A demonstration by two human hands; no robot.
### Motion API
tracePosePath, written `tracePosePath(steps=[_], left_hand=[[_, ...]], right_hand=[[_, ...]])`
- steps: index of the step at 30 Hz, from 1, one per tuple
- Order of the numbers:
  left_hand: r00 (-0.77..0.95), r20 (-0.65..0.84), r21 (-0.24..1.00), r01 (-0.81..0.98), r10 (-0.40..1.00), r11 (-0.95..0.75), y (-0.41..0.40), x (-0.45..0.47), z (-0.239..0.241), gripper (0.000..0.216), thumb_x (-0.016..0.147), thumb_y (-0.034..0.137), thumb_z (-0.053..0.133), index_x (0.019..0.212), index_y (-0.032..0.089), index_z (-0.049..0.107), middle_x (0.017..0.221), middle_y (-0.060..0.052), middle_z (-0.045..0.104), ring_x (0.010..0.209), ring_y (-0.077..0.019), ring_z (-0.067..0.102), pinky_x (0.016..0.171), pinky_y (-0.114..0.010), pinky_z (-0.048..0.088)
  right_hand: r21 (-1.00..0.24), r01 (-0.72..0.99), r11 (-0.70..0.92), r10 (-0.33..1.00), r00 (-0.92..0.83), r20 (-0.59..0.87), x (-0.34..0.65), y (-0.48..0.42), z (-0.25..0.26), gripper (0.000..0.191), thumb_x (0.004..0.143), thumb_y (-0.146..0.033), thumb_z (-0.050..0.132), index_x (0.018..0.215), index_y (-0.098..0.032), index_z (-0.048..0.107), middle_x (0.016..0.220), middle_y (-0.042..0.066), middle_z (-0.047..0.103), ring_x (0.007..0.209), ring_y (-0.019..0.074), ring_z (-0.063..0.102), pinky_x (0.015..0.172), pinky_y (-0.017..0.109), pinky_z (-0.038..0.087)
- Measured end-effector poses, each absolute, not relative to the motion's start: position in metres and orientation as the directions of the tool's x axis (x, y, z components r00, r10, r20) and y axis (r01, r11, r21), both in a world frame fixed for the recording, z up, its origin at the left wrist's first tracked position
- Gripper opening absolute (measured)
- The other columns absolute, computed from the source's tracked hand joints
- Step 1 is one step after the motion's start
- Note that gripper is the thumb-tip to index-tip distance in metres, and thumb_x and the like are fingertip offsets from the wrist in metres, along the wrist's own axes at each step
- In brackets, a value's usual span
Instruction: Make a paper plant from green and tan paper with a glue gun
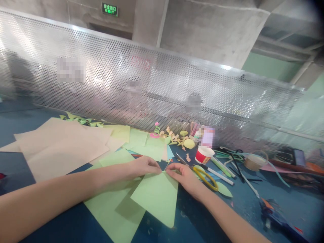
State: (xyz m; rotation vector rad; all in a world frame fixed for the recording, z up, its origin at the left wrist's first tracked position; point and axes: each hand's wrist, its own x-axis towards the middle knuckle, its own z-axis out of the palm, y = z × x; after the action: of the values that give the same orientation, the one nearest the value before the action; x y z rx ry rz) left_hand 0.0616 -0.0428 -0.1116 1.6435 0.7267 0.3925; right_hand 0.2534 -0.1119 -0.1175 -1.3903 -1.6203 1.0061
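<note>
Clamped the thin, flat, four-sided green paper sheet (157,197) by its far edge in left grip (144,166) and right grip (184,175), left of loop-handled yellow scissors (196,169).

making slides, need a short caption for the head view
Left hand and right hand hold a green sheet over a blue table, scissors nearby.

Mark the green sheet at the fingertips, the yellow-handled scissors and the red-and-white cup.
Green sheet (157,197): head view, middle of its upper face.
Yellow-handled scissors (215,186): head view, on the handle.
Red-and-white cup (201,156): head view, on its red side.
</note>
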Motion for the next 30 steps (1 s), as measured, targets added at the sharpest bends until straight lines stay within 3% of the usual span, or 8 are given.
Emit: tracePosePath(steps=[8,14,30], left_hand=[[0.741,-0.11,0.95,0.275,0.662,-0.15,-0.0426,0.0606,-0.1122,0.026,0.064,0.037,0.062,0.075,0.014,0.066,0.063,0.0,0.058,0.055,-0.0107,0.048,0.051,-0.021,0.033],[0.742,-0.124,0.975,0.214,0.659,-0.058,-0.0426,0.0619,-0.1139,0.024,0.063,0.036,0.063,0.075,0.015,0.065,0.062,0.001,0.057,0.054,-0.0098,0.048,0.052,-0.021,0.036],[0.762,-0.135,0.962,0.253,0.633,-0.099,-0.0436,0.0606,-0.1108,0.029,0.067,0.04,0.061,0.08,0.014,0.066,0.075,-0.004,0.063,0.065,-0.0146,0.055,0.06,-0.024,0.041]], right_hand=[[-0.931,0.353,0.096,0.989,-0.137,0.051,0.2524,-0.1112,-0.1183,0.024,0.073,-0.04,0.061,0.082,-0.017,0.062,0.078,0.001,0.062,0.068,0.0131,0.054,0.064,0.024,0.042],[-0.968,0.248,0.039,0.994,-0.112,0.011,0.2505,-0.1115,-0.1179,0.025,0.072,-0.041,0.061,0.08,-0.017,0.06,0.069,0.0,0.061,0.06,0.0116,0.053,0.058,0.023,0.041],[-0.95,0.302,0.086,0.99,-0.129,0.048,0.2527,-0.1094,-0.1209,0.027,0.075,-0.043,0.058,0.081,-0.017,0.061,0.074,0.0,0.06,0.063,0.0118,0.053,0.059,0.023,0.04]])
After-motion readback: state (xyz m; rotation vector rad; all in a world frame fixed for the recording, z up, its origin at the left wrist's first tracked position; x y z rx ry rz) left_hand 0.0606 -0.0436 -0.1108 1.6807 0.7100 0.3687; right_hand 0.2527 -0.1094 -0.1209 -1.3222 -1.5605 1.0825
